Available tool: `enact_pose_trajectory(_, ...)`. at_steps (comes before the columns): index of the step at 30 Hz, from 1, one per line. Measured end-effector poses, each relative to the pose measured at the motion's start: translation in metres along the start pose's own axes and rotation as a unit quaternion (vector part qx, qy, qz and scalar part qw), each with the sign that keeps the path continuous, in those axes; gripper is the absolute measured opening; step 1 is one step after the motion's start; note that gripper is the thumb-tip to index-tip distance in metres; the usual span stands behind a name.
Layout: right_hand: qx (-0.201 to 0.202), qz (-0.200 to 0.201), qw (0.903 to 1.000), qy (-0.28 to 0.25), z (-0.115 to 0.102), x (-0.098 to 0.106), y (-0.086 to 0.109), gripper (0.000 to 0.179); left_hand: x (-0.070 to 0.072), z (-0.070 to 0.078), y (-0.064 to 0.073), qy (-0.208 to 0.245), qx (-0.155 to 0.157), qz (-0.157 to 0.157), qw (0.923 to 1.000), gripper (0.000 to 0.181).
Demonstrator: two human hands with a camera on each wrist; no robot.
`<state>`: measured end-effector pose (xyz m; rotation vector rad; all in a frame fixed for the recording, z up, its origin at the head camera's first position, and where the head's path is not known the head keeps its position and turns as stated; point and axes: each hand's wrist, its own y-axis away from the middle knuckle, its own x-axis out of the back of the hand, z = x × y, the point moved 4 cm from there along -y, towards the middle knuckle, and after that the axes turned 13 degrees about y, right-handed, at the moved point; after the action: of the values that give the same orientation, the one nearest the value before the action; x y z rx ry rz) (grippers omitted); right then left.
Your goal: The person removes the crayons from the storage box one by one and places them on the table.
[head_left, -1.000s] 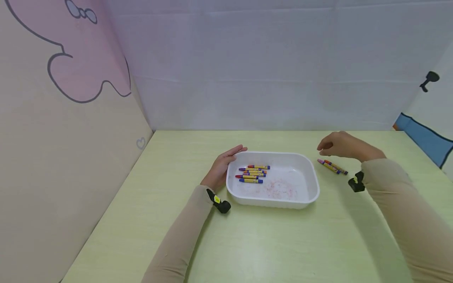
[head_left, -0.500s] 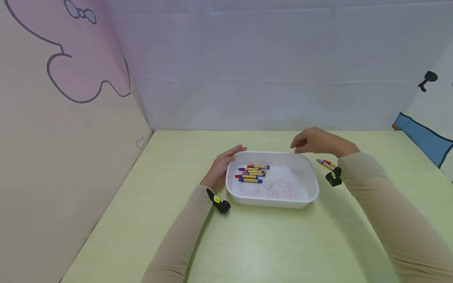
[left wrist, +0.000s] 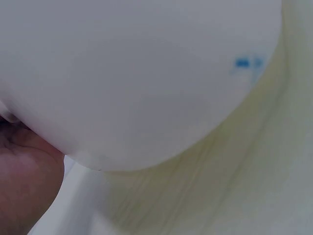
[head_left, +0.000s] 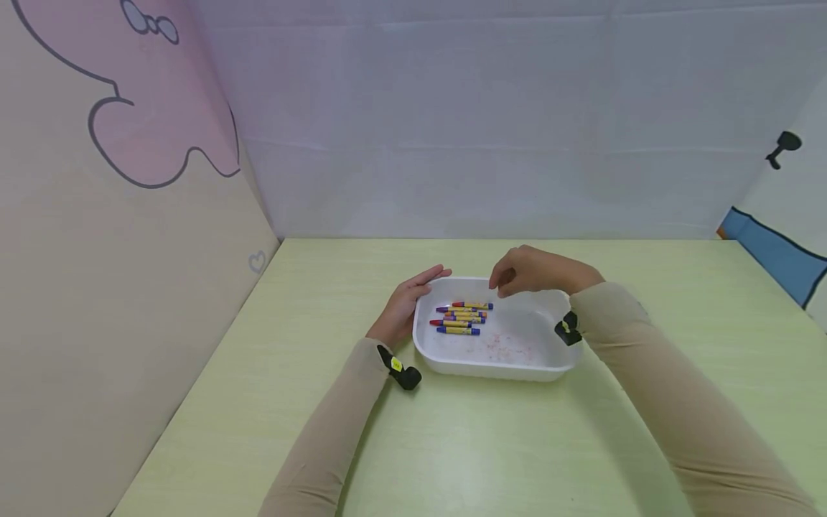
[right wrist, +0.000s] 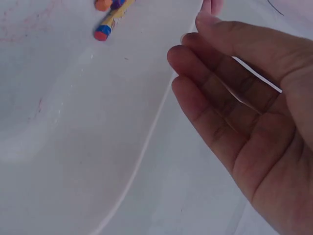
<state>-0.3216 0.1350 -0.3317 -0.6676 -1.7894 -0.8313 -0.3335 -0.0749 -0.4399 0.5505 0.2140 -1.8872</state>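
Note:
A white plastic tray (head_left: 497,370) stands on the table, with several yellow-wrapped crayons (head_left: 457,331) lying side by side in its left half. My left hand (head_left: 399,312) holds the tray at its back left corner, fingers stretched along the outside and thumb at the rim. In the left wrist view, the palm edge (left wrist: 29,181) lies against the tray's outer wall. Over the back rim hovers my right hand (head_left: 539,271), fingers loosely bent, right of the crayons. The right wrist view shows nothing in its grasp; a crayon end (right wrist: 102,33) lies beyond its fingertips.
Reddish crayon marks (head_left: 510,348) stain the tray floor. The pale yellow-green table (head_left: 439,445) meets a white sheet (head_left: 452,143) at the back and a wall with pink drawings (head_left: 161,143) on the left. My right sleeve (head_left: 659,388) covers part of the table's right side.
My right hand has moved left from above two loose crayons on the right to over the tray. Those crayons are now hidden behind the sleeve. The left hand and tray stay put.

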Motion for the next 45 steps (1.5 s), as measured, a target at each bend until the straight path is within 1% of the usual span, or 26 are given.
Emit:
enact_pose_trajectory(8,0.013,-0.037,0.9991,-0.013,-0.017,-0.018,-0.020,0.016,0.000,-0.001,-0.001,0.000,-0.001,-0.003,1.0000,0.048)
enact_pose_trajectory(14,0.026,-0.060,0.9978,-0.006,-0.030,-0.027,-0.030,0.018,-0.001,-0.002,-0.001,0.002,-0.006,-0.011,0.9999,0.049)
enact_pose_trajectory(18,0.021,-0.078,0.9967,-0.002,-0.035,-0.034,-0.036,0.017,-0.001,-0.001,-0.002,0.005,-0.008,-0.017,0.9998,0.050)
enact_pose_trajectory(23,0.018,-0.091,0.9957,0.001,-0.038,-0.041,-0.040,0.015,0.000,-0.002,-0.003,0.002,-0.005,-0.013,0.9999,0.050)
enact_pose_trajectory(27,0.030,-0.096,0.9949,-0.001,-0.041,-0.046,-0.042,0.014,0.000,-0.002,-0.002,-0.001,-0.004,-0.008,1.0000,0.050)
enact_pose_trajectory(30,0.043,-0.093,0.9947,0.008,-0.044,-0.048,-0.043,0.015,0.000,-0.002,-0.002,0.003,-0.005,-0.012,0.9999,0.050)
enact_pose_trajectory(32,0.044,-0.091,0.9947,0.017,-0.045,-0.050,-0.043,0.018,0.000,-0.002,-0.002,0.009,-0.007,-0.016,0.9998,0.050)
enact_pose_trajectory(37,0.031,-0.094,0.9947,0.028,-0.048,-0.052,-0.045,0.020,0.001,-0.001,-0.002,0.015,-0.009,-0.021,0.9996,0.050)
enact_pose_trajectory(45,0.021,-0.095,0.9945,0.039,-0.052,-0.057,-0.047,0.019,0.001,-0.001,-0.003,0.009,-0.010,-0.022,0.9997,0.051)
